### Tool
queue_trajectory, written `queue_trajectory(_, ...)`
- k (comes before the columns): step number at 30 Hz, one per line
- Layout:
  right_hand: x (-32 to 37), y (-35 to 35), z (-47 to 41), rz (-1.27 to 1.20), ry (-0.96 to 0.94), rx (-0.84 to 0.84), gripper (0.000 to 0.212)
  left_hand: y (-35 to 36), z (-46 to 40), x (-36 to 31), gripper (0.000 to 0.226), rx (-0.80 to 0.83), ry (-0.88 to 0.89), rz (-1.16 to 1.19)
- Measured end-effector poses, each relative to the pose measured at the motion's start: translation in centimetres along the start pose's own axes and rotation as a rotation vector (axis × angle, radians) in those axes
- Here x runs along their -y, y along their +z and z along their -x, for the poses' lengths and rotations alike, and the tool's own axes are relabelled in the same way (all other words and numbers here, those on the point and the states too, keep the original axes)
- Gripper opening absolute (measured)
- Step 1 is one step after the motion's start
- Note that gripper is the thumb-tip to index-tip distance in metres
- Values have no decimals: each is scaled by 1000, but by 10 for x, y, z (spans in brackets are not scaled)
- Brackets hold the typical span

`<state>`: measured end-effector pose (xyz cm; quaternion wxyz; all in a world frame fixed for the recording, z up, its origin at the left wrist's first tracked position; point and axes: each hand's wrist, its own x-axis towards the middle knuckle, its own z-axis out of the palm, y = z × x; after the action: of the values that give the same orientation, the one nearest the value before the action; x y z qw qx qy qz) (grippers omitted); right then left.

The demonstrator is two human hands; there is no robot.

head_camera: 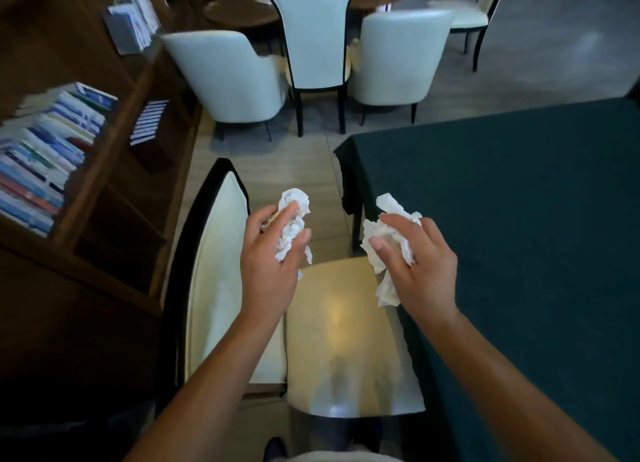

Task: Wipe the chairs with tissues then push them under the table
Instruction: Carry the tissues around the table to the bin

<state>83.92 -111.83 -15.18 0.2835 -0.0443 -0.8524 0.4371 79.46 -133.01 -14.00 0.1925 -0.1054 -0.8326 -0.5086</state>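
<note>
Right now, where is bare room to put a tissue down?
The chair seat below both hands is bare, and so is the green tablecloth on the right. The bookshelf on the left is crowded.

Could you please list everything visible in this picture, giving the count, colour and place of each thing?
near chair: one, cream with black frame, beside the table, below the hands
table: one, dark green cloth, right
tissues: two, white, crumpled; left tissue, right tissue
far chairs: four, cream or white, at the top round a brown table
bookshelf: one, dark brown wood, left
books: many, mostly blue and white, on the shelves
floor: beige tiles
left hand: grips one tissue
right hand: grips the other tissue
</note>
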Motion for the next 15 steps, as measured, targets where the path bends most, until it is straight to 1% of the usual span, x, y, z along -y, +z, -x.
queue_trajectory(4,36,23,7,6,-48,-9,32,-43,0,6,39,-44,31,0)
queue_trajectory(9,89,61,35,29,-77,-54,38,-113,5,23,37,-42,26,29)
queue_trajectory(15,144,110,80,49,-101,-24,43,-191,17,44,38,-54,24,10)
